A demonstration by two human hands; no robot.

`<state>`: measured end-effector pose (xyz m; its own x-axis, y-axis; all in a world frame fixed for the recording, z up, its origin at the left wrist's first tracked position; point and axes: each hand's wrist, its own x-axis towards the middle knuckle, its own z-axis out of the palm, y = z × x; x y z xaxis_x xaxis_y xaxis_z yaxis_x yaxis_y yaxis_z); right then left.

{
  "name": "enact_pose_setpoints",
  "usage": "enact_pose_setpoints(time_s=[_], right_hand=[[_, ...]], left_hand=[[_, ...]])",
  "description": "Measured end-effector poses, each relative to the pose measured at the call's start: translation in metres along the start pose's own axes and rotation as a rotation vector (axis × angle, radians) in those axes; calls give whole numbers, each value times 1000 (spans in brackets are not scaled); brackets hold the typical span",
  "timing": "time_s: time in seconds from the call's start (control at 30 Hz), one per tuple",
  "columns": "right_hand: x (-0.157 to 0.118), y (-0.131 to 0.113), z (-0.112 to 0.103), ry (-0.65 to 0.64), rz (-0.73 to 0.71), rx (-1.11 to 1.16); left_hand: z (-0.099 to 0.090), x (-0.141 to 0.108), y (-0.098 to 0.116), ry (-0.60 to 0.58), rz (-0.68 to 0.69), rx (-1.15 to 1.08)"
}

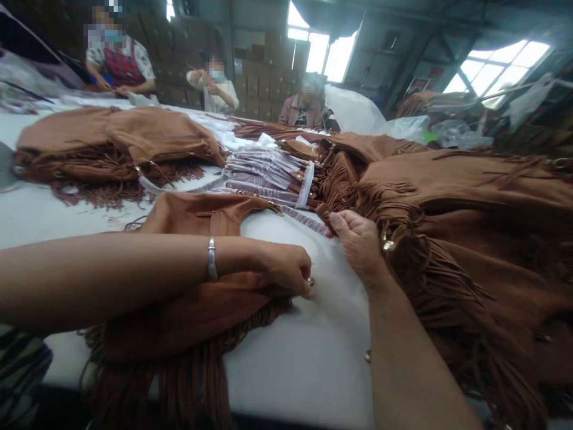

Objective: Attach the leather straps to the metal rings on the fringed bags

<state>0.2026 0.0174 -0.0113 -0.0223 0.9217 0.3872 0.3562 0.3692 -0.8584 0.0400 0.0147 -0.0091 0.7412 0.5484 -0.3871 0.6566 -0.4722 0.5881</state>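
Note:
A brown fringed handbag [197, 206] lies on the white table [308, 352] in front of me, its fringe hanging toward the near edge. My left hand [289, 269], with a silver bracelet on the wrist, reaches across the bag and pinches a small metal ring [310, 281] at the bag's right end. Opposite it, my right hand [358, 242] grips the brown leather end of a bag strap [308, 222] between thumb and fingers. Clear plastic wraps the strap, which runs left to a gold fitting on the bag's far end. My left forearm hides part of the bag.
Plastic-wrapped straps [264, 173] lie stacked beyond the bag. More fringed bags [125, 134] rest at the back left, and a large pile of brown bags [470, 203] fills the right side. Several people [120, 60] are across the table, with cartons [262, 77] behind them.

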Motion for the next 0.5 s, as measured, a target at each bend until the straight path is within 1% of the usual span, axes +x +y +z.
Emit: enact_pose_setpoints(time_s=[0.03,0.1,0.17,0.2,0.27,0.3,0.33,0.4,0.47,0.5], right_hand=[[0,1,3,-22,-5,-5],[-1,2,5,-28,-15,-21],[-2,1,5,10,-11,-34],[-2,0,3,31,-11,-40],[-3,-4,1,46,-16,-40],[-4,-6,1,30,-18,-29],[-5,-8,2,5,-17,-14],[-7,-13,5,-63,9,25],[-9,-18,10,-134,74,89],[-10,-20,12,-163,115,135]], left_hand=[[3,4,3,11,-30,57],[8,9,7,74,-86,95],[10,9,3,114,-84,35],[9,7,-1,111,-64,-17],[4,-3,-12,89,-22,-112],[-1,-10,-18,94,2,-178],[-5,-18,-23,108,33,-282],[-14,-34,-31,147,124,-587],[-21,-48,-35,152,220,-906],[-23,-53,-36,141,249,-1009]])
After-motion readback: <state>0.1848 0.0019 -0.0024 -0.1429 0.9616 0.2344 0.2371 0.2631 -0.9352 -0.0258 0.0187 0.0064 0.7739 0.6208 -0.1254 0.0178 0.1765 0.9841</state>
